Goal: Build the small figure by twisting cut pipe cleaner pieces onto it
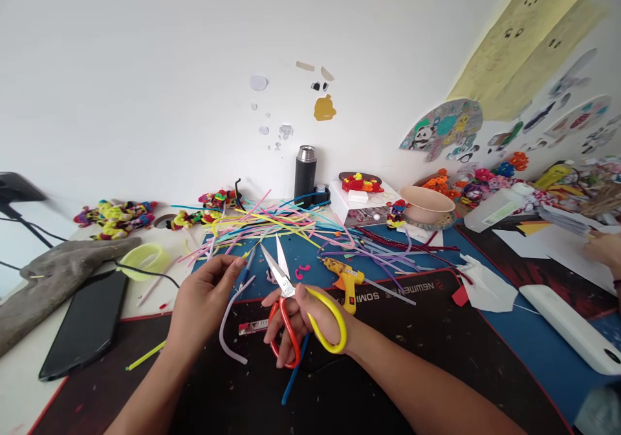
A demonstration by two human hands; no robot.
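My right hand (310, 318) is closed around scissors (286, 286) with one red and one yellow handle; the blades stand apart and point up and away. Just left of the blades, my left hand (208, 293) is pinched, with a thin yellow-tipped piece (250, 253) at its fingertips, too small to make out well. A pale lilac pipe cleaner (226, 331) lies curved on the dark mat between the hands. Below the scissors is a blue pipe cleaner (291, 386). Small pink curled pieces (303, 269) lie beyond the blades.
Many pipe cleaners (291, 225) lie heaped at the back. A yellow glue gun (350, 283) is right of the scissors. A black phone (85, 325) lies left, a thermos (305, 176) stands by the wall. Another person's hand (604, 254) is at far right.
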